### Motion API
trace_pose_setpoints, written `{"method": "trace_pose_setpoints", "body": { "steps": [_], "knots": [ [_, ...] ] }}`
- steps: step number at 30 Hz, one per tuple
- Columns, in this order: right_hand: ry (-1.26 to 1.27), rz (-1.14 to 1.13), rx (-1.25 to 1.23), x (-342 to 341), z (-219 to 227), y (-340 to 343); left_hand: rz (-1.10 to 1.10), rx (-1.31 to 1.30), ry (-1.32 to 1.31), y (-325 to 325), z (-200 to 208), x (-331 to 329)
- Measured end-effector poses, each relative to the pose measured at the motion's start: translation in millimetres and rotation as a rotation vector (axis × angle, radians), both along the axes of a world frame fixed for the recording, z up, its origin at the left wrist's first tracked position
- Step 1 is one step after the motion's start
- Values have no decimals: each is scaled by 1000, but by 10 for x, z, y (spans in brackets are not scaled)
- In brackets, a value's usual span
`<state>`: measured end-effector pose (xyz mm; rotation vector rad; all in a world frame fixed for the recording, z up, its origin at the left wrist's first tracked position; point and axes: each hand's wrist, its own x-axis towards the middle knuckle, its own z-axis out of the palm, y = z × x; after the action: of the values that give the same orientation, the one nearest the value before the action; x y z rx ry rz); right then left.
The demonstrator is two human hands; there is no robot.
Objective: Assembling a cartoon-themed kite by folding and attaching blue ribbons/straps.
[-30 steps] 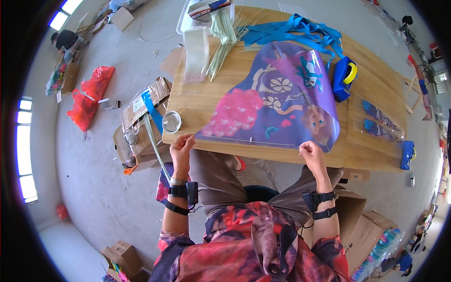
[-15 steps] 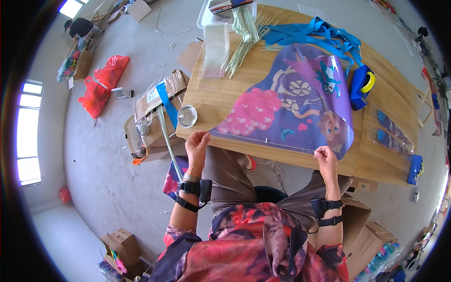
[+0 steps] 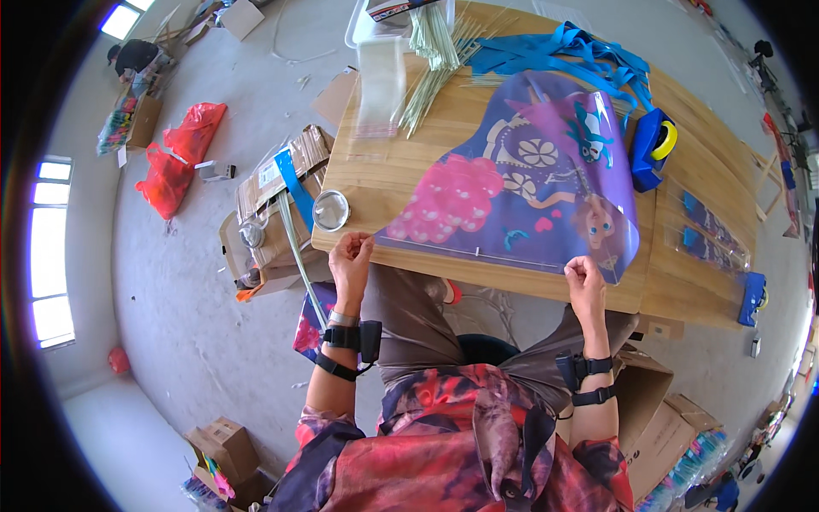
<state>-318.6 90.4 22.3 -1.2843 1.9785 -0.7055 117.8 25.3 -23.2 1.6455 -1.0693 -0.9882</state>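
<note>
A thin, glossy purple printed sheet (image 3: 490, 205) lies across the near part of the table, with pink bubbles and a cartoon figure on it. Its right side curls up and over. Along its near edge runs a thin pale rod (image 3: 435, 247) with a small white piece on it. My left hand (image 3: 350, 263) is closed in a pinch at the sheet's left corner. My right hand (image 3: 586, 286) pinches the near edge towards the right; what exactly lies between the fingertips is too small to see.
On the wooden table (image 3: 375, 183) are a roll of clear tape (image 3: 331, 210), pale thin sticks (image 3: 426, 94), blue ribbons (image 3: 563, 60), a blue tape dispenser (image 3: 650, 158) and clear packets (image 3: 704, 226). A cardboard box (image 3: 273, 196) stands beside the left edge; red bags (image 3: 175, 162) lie on the floor.
Both hands keep their pinch on the near edge of the sheet. The whole view has shifted slightly; little else differs.
</note>
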Motion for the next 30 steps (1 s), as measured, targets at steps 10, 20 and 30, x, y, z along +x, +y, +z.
{"method": "trace_pose_setpoints", "body": {
  "steps": [10,20,30],
  "knots": [
    [135,-29,-84,36,-94,43,20,46,-108,-14,170,-96],
    [180,-15,-55,42,-263,55,57,34,-153,-23,59,-119],
    [214,0,-102,35,-284,51,76,51,-232,-59,93,-188]
  ]
}}
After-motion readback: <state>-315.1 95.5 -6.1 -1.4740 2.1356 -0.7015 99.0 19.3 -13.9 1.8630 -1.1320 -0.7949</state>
